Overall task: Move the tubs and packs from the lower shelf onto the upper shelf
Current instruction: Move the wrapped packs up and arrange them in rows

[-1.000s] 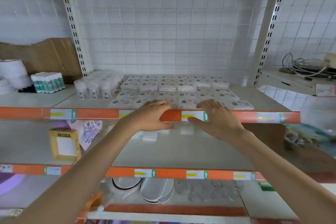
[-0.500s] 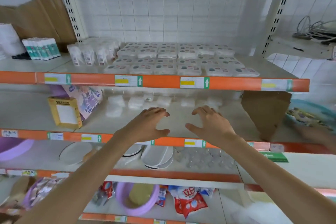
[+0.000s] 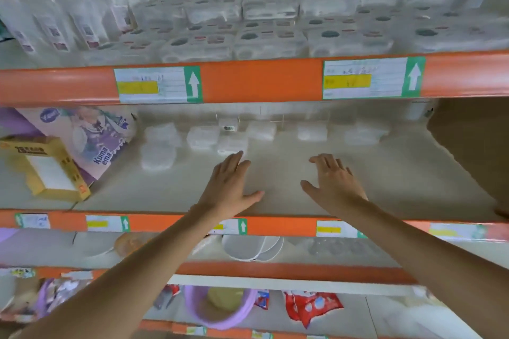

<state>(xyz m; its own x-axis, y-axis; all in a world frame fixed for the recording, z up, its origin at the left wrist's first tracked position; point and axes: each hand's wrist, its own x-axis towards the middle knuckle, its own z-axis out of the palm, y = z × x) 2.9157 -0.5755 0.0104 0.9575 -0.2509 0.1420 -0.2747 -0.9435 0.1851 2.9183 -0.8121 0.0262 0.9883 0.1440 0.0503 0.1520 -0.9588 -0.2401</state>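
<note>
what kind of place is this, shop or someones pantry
Most likely a small shop: orange shelf rails carry price labels with arrows, and rows of identical clear tubs are stocked above them.

It's one wide-angle camera on the head, parked close in front of the shelving (image 3: 289, 271), facing it square and tipped down a little. The orange lip of the upper shelf (image 3: 261, 82) crosses near the top, the lower shelf (image 3: 385, 173) fills the middle, and the left hand (image 3: 228, 187) and right hand (image 3: 334, 187) sit dead centre, arms running up from the bottom corners.
</note>
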